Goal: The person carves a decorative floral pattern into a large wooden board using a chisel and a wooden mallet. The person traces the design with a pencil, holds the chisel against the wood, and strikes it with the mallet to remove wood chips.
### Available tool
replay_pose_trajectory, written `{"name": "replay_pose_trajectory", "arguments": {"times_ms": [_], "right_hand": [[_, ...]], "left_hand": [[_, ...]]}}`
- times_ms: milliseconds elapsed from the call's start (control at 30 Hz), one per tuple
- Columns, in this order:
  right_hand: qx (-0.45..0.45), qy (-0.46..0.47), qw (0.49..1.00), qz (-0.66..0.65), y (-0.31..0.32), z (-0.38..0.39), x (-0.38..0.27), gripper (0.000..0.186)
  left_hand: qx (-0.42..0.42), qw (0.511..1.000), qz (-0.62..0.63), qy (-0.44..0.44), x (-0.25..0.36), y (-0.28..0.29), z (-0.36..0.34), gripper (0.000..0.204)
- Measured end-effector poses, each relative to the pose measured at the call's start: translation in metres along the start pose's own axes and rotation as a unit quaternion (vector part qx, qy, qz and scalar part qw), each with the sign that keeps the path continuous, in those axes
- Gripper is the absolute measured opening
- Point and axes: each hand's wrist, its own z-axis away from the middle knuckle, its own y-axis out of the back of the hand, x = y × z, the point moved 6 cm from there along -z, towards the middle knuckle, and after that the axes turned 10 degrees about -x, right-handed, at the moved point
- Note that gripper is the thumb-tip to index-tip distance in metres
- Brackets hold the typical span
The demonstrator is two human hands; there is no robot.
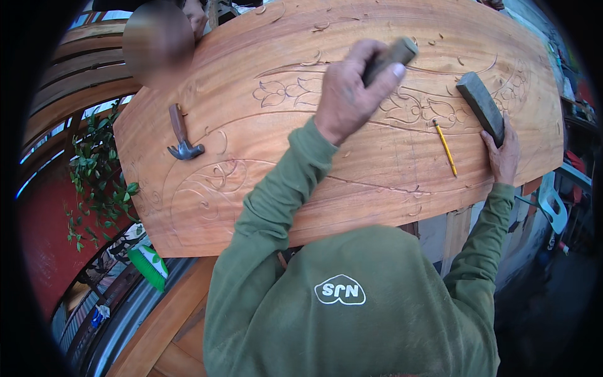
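My left hand (358,94), slightly blurred, is closed on a short dark grey-brown block (389,60) held above the carved upper middle of a broad reddish wooden panel (339,213). Toward the panel's right side my right hand (502,157) grips the lower end of a long grey stone-like block (477,103), which slants up and left. A yellow pencil (445,147) lies just left of that hand. A claw hammer (181,135) with a wooden handle rests on the panel's left part. Thin curled shavings are scattered near the far edge, among carved floral lines.
Another person (195,19) is at the far left edge of the panel. Leafy plants (94,166) and a wooden slatted railing (85,47) stand left. A green brush (147,267) sits below the panel's left corner. A pale teal plastic object (549,204) is at right.
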Motion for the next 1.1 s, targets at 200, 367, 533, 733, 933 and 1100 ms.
{"name": "replay_pose_trajectory", "arguments": {"times_ms": [200, 367, 533, 733, 933, 1100], "right_hand": [[0.035, 0.201, 0.948, -0.243, 0.040, 0.036, -0.167, 0.063], [-0.201, 0.233, 0.848, -0.432, -0.024, 0.080, -0.314, 0.060], [-0.319, 0.199, 0.852, -0.365, -0.065, 0.110, -0.303, 0.060], [-0.072, 0.222, 0.961, -0.149, 0.029, 0.083, -0.228, 0.051], [0.071, 0.039, 0.996, -0.037, 0.027, 0.032, -0.043, 0.069], [0.008, 0.049, 0.998, 0.046, 0.008, 0.009, -0.002, 0.072]], "left_hand": [[0.180, 0.951, 0.242, -0.064, 0.021, 0.056, 0.021, 0.050], [0.244, 0.926, 0.282, -0.054, 0.032, 0.027, 0.050, 0.063], [0.300, 0.914, 0.256, -0.097, 0.041, 0.066, 0.061, 0.069], [0.196, 0.948, 0.240, -0.073, 0.023, 0.099, 0.016, 0.054], [0.032, 0.970, 0.238, -0.040, 0.000, 0.091, -0.046, 0.055], [-0.009, 0.967, 0.254, 0.004, -0.008, 0.076, -0.075, 0.044]]}}
